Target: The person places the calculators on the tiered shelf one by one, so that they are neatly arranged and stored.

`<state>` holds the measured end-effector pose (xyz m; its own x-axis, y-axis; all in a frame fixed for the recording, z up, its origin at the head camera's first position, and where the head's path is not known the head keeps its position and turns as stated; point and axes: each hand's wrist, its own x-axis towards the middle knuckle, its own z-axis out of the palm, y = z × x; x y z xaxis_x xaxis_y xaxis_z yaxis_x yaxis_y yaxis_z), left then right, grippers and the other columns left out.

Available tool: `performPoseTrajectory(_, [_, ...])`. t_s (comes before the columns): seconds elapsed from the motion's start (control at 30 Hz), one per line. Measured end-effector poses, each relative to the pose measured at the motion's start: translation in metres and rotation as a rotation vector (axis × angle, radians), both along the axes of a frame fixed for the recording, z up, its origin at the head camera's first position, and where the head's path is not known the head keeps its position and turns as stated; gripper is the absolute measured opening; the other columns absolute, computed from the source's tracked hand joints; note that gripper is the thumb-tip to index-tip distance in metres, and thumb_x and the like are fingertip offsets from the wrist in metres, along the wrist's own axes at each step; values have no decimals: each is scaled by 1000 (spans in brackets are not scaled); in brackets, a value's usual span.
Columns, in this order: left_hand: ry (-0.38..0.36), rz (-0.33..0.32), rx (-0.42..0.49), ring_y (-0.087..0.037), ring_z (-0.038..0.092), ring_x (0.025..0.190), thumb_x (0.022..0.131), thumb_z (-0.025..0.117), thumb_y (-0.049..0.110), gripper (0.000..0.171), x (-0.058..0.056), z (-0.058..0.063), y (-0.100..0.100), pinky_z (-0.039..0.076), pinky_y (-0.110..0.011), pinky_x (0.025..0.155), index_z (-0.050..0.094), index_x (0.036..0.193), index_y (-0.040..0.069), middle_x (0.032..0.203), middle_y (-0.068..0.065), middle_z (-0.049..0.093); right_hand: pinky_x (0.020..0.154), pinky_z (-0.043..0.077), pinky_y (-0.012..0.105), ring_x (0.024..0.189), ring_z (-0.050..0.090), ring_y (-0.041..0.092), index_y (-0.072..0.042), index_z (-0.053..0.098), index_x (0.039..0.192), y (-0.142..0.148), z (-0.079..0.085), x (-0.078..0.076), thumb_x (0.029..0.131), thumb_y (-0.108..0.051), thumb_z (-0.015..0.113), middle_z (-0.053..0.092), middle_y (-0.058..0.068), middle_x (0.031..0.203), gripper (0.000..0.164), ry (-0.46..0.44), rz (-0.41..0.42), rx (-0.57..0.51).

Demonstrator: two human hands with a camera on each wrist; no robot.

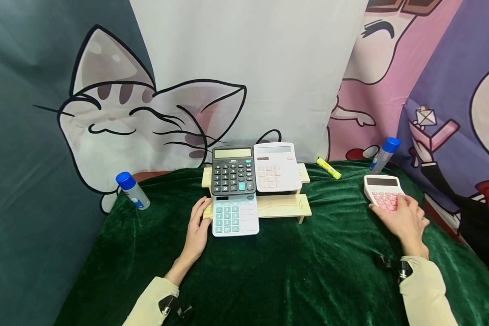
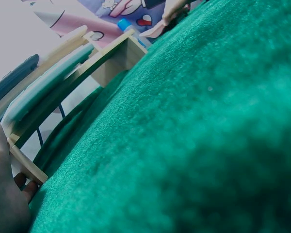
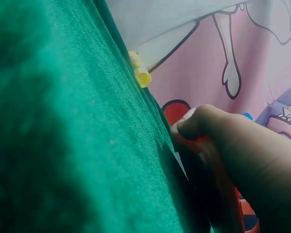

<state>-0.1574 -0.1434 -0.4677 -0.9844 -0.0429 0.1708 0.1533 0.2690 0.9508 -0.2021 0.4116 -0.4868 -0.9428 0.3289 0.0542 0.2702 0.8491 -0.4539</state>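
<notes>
My left hand point(image 1: 197, 227) grips the left end of a two-step wooden stand point(image 1: 283, 206); in the left wrist view its fingertips point(image 2: 29, 190) show by the stand's end leg. Beside this hand, a light-blue calculator point(image 1: 235, 216) leans on the lower step. On the upper step, a black calculator point(image 1: 233, 170) and a pale pink calculator point(image 1: 278, 167) stand side by side. Far to the right, my right hand point(image 1: 408, 219) holds a small white calculator with pink keys point(image 1: 385, 195) by its lower part. The right wrist view shows the thumb point(image 3: 199, 124) bent over an edge; the other fingers are hidden there.
Dark green velvet cloth point(image 1: 293, 271) covers the table. A blue-capped bottle point(image 1: 133, 190) stands at the left; another blue-capped bottle point(image 1: 384, 155) is behind the small calculator. A yellow tube point(image 1: 328, 168) lies near the back edge. A cartoon-printed curtain point(image 1: 248, 54) hangs behind.
</notes>
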Motion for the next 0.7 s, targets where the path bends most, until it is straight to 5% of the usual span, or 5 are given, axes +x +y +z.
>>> performPoseTrajectory(0.2, [3, 0, -7, -32, 25, 149, 97, 42, -4, 52, 1, 0, 0, 17, -50, 120, 42, 148, -2, 162, -17, 26, 90, 19, 72, 127, 23, 64, 5, 23, 154, -4, 5, 1, 89, -66, 55, 19, 38, 154, 101, 34, -3, 4])
performPoseTrajectory(0.4, [4, -2, -8, -32, 25, 149, 97, 42, -4, 52, 1, 1, 0, 17, -50, 120, 42, 148, -2, 162, -18, 25, 91, 21, 69, 131, 29, 59, -3, 31, 155, -16, 16, -1, 88, -60, 61, 28, 30, 156, 92, 164, -9, -39])
performPoseTrajectory(0.7, [-2, -6, -3, -33, 24, 149, 97, 41, -4, 52, 1, 0, 0, 16, -51, 121, 42, 149, -2, 162, -18, 25, 98, 20, 64, 136, 31, 52, -10, 37, 154, -46, 46, 3, 87, -51, 69, 33, 21, 159, 85, 314, 93, -69])
